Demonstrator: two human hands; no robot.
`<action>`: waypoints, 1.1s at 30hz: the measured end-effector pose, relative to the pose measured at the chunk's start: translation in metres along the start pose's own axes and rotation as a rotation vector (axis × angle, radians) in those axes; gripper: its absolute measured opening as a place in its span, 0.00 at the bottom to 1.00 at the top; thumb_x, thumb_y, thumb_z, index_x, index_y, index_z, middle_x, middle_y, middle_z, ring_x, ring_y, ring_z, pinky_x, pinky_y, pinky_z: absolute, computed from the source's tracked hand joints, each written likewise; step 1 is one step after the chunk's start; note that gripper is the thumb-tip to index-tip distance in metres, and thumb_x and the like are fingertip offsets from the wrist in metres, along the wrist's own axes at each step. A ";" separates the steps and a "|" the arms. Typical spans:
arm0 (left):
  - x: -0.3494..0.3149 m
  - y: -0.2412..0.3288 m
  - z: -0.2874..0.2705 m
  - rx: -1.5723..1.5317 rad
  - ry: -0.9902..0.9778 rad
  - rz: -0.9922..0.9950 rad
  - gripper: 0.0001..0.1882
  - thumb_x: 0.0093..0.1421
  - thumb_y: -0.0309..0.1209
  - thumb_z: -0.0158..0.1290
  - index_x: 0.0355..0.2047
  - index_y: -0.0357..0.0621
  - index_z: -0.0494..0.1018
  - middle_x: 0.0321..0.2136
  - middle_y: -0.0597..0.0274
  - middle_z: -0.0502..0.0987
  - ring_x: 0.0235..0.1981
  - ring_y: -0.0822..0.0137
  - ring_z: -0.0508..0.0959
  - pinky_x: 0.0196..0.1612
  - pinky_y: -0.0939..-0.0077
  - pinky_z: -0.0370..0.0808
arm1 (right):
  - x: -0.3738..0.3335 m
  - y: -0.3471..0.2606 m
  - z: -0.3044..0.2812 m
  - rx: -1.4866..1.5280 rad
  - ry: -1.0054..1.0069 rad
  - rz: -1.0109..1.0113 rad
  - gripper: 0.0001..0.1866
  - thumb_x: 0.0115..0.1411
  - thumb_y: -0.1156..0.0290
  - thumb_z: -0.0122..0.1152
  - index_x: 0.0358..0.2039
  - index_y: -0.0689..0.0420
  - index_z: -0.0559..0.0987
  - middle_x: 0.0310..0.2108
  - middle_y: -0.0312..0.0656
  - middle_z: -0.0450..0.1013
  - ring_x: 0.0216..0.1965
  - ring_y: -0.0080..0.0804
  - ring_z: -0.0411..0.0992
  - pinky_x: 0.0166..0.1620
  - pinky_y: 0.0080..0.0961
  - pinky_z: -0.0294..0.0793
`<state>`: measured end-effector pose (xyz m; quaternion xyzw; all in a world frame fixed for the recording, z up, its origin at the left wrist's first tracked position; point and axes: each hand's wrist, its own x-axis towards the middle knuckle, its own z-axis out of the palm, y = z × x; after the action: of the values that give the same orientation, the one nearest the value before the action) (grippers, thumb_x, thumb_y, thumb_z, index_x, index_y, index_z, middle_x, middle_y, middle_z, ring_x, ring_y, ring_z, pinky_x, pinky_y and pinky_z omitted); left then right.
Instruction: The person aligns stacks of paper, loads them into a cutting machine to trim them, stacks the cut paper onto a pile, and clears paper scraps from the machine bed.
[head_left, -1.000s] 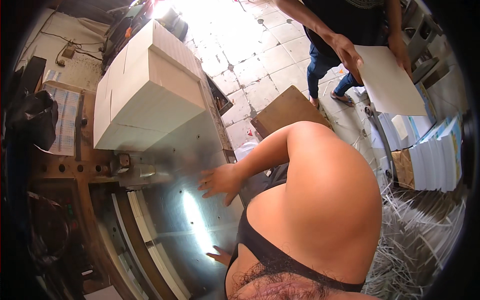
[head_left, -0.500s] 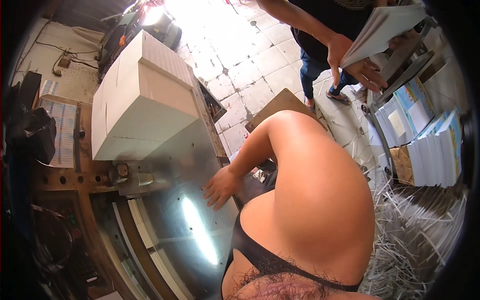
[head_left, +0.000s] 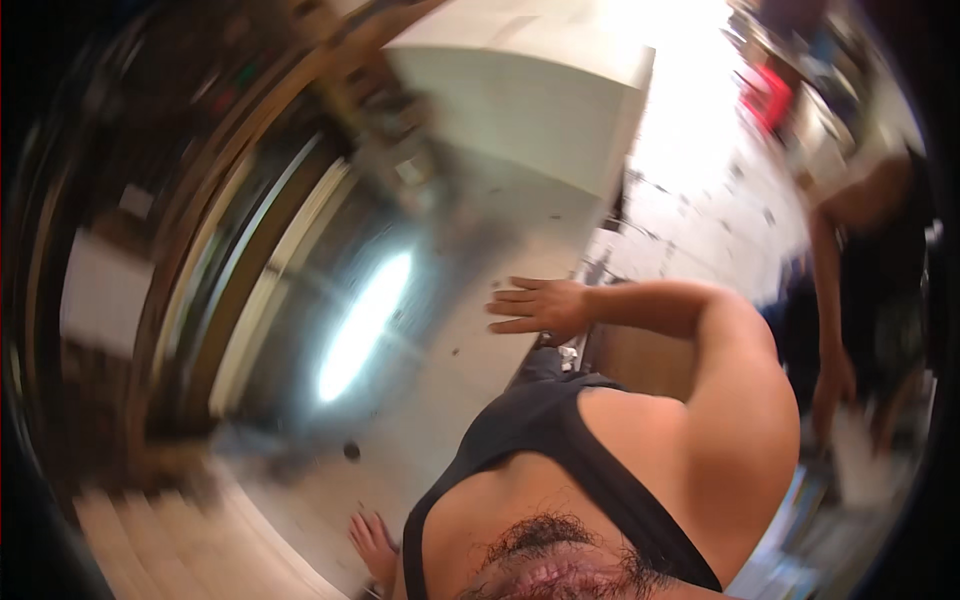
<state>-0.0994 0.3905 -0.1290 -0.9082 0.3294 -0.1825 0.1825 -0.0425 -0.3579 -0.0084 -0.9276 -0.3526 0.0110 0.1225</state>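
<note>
My right hand [head_left: 540, 308] lies on the right edge of a smooth metal worktable [head_left: 470, 385], palm down and fingers spread. Low in the view my left hand [head_left: 373, 547] rests at the table's near edge, partly hidden beside my body, its visible fingers apart. Neither hand holds anything that I can see. Beyond my right hand stands a big block of stacked white paper [head_left: 530, 120] on the table. A long strip of light is reflected in the metal surface. A small dark round spot [head_left: 351, 452] shows nearer my left hand.
Pale stepped stacks [head_left: 160, 545] stand at the lower left, blurred. Slots and long bars [head_left: 250, 290] of a machine run along the left, by a white sheet [head_left: 105, 290]. At the right, another person [head_left: 880, 270] leans, one arm hanging down. Light floor tiles [head_left: 700, 220] lie behind the table.
My view has swung round, so the paper block sits farther right and higher. My left hand has come into view. The other person no longer visibly holds the papers raised; that arm hangs down.
</note>
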 end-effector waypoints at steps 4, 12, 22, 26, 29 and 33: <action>0.069 0.027 -0.113 -0.490 -0.256 -0.211 0.51 0.41 0.44 0.65 0.68 0.43 0.64 0.70 0.35 0.60 0.71 0.31 0.58 0.72 0.31 0.52 | 0.003 -0.011 -0.013 -0.021 -0.077 0.018 0.60 0.44 0.61 0.77 0.77 0.45 0.54 0.77 0.50 0.49 0.77 0.50 0.49 0.76 0.58 0.47; 0.069 0.024 -0.111 -0.461 -0.179 -0.220 0.52 0.38 0.43 0.69 0.66 0.46 0.65 0.70 0.40 0.62 0.72 0.33 0.58 0.73 0.29 0.51 | 0.023 -0.012 -0.016 -0.110 -0.016 0.075 0.64 0.34 0.62 0.82 0.75 0.45 0.59 0.74 0.47 0.57 0.74 0.47 0.57 0.74 0.56 0.54; 0.061 0.026 -0.133 -0.457 -0.314 -0.257 0.56 0.35 0.52 0.75 0.66 0.57 0.67 0.69 0.50 0.63 0.71 0.40 0.60 0.73 0.32 0.53 | 0.018 -0.028 -0.014 -0.146 -0.002 0.084 0.54 0.37 0.59 0.81 0.69 0.45 0.69 0.69 0.48 0.65 0.69 0.51 0.63 0.70 0.58 0.60; 0.058 0.027 -0.135 -0.446 -0.334 -0.243 0.55 0.37 0.55 0.75 0.67 0.59 0.67 0.69 0.54 0.64 0.71 0.43 0.61 0.73 0.35 0.54 | 0.018 -0.027 -0.016 -0.168 0.010 0.040 0.55 0.35 0.60 0.79 0.69 0.45 0.69 0.69 0.47 0.65 0.69 0.50 0.64 0.70 0.58 0.59; 0.058 0.029 -0.132 -0.493 -0.357 -0.262 0.55 0.37 0.54 0.75 0.67 0.59 0.67 0.68 0.53 0.64 0.71 0.43 0.61 0.73 0.35 0.54 | 0.018 -0.013 -0.001 -0.201 0.056 -0.021 0.54 0.37 0.59 0.79 0.69 0.45 0.69 0.69 0.48 0.65 0.69 0.52 0.63 0.70 0.59 0.59; 0.064 0.023 -0.129 -0.488 -0.316 -0.246 0.52 0.35 0.51 0.75 0.63 0.54 0.70 0.67 0.49 0.65 0.71 0.41 0.62 0.73 0.34 0.54 | 0.023 -0.013 -0.003 -0.205 0.025 -0.025 0.55 0.35 0.56 0.79 0.69 0.46 0.69 0.70 0.50 0.64 0.70 0.54 0.62 0.70 0.61 0.58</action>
<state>-0.1241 0.3045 -0.0143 -0.9753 0.2189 0.0247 -0.0154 -0.0330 -0.3342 -0.0013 -0.9309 -0.3620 -0.0382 0.0314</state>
